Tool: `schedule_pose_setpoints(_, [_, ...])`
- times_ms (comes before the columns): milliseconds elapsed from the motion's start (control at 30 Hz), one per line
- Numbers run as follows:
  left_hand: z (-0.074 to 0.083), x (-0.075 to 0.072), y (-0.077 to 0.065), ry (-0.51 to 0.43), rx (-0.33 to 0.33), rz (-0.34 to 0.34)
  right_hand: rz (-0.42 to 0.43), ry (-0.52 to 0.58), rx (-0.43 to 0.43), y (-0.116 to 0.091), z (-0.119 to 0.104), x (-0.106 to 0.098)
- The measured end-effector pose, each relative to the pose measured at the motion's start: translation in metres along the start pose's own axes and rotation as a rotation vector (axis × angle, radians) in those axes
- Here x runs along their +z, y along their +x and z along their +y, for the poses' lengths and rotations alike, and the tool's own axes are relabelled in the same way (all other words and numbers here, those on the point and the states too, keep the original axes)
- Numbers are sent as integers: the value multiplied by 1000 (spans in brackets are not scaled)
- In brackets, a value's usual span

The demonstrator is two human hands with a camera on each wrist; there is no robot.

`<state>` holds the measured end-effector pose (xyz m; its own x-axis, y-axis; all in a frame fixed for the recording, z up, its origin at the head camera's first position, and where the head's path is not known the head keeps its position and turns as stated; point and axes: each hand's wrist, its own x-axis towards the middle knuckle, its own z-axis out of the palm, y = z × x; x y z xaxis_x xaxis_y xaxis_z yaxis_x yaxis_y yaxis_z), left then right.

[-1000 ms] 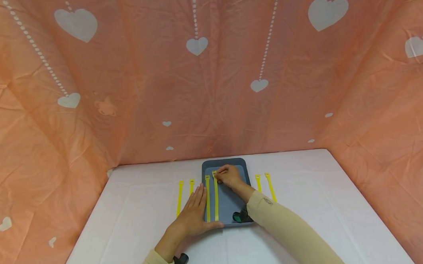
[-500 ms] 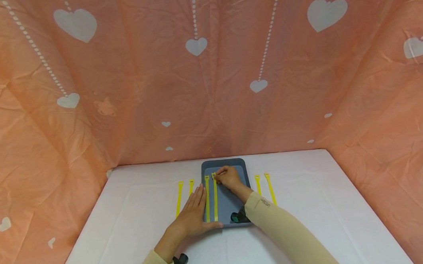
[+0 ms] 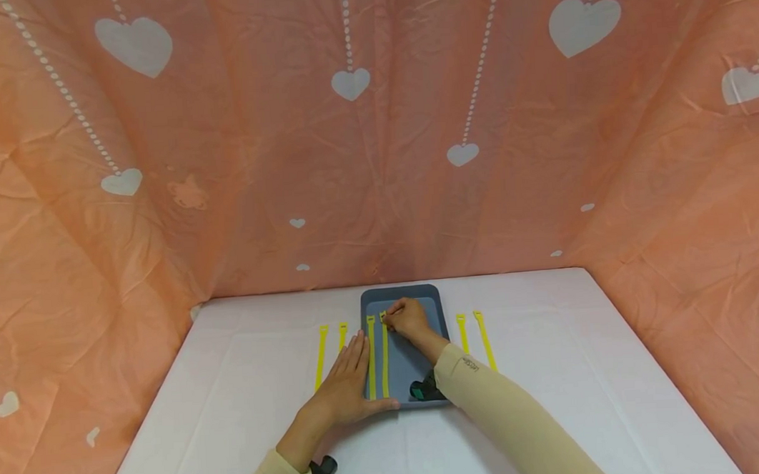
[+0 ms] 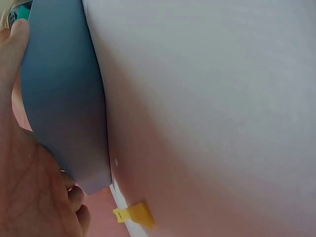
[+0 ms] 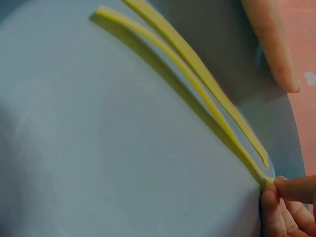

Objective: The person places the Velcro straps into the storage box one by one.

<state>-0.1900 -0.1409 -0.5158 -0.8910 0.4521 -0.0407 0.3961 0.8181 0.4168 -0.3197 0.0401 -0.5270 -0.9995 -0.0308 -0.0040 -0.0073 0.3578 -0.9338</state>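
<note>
My right hand (image 3: 408,320) pinches the slotted head end of a yellow hook-and-loop cable tie (image 3: 386,358) between thumb and fingertips. In the right wrist view this cable tie (image 5: 207,103) arches a little, with its shadow on the tray floor beside it. Close alongside lies a second yellow cable tie (image 3: 371,359), flat in the grey-blue tray (image 3: 418,367). My left hand (image 3: 345,389) rests along the left side of the tray, fingers straight, thumb at the front rim. In the left wrist view the hand (image 4: 34,192) lies against the tray's outer wall (image 4: 64,98).
Left of the tray, two more yellow cable ties (image 3: 321,358) lie on the white table, one partly behind my left hand. Another two (image 3: 485,339) lie to the right, one partly covered by my right sleeve (image 3: 517,409). A pink curtain (image 3: 377,194) with hearts hangs behind and on both sides.
My right hand has brought the head of the pinched cable tie slightly nearer to me, about level with its neighbour's. The left hand stays in place.
</note>
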Motion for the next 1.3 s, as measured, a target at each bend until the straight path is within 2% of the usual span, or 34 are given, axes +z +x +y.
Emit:
schedule_pose_setpoints(267, [1, -2, 2, 40, -35, -34, 12, -38, 25, -1, -2, 2])
schedule_pose_setpoints(600, [1, 0, 3, 47, -41, -30, 22, -45, -7, -3, -1, 0])
schedule_pose_setpoints(867, [-4, 6, 4, 42, -38, -12, -3, 2, -36, -3, 3, -3])
schedule_pose_setpoints(1033, [-4, 5, 2, 4, -11, 1, -23, -5, -55, -5, 1, -6])
schedule_pose_setpoints(1300, [-3, 5, 1, -8, -8, -4, -92, -47, -83, -10, -4, -12])
